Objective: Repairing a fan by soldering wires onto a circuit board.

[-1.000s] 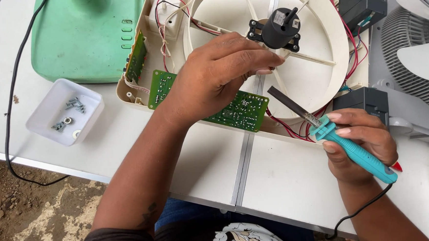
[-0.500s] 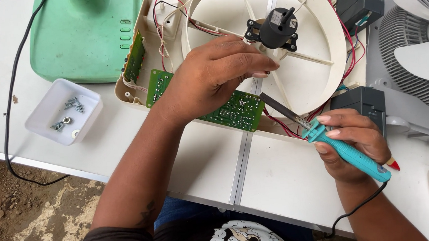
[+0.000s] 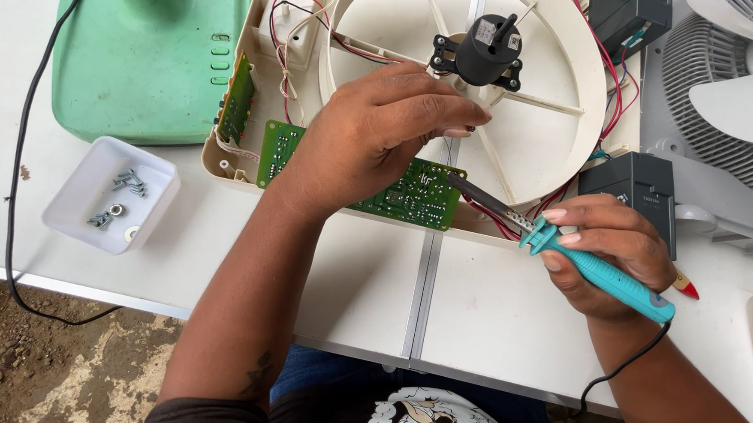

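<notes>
soldering iron [image 3: 599, 270]: clenched in right hand [image 3: 606, 255], tip on the near right edge of the green circuit board [image 3: 410, 197]. left hand [image 3: 381, 138]: fingers curled over the board, pinching a thin wire, i judge; grip unclear. best kept steady, tip touching only the joint, clear of the red wires [image 3: 488, 214]. right of board: two black box-shaped blocks [image 3: 633, 194], small pale label. left of board: white tray of screws [image 3: 109, 195].

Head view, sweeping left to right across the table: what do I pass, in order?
Black cable → white tray of screws → green circuit board → soldering iron with teal handle in the right hand → grey fan grille. The left hand overlaps the board, so it is left out.
</notes>
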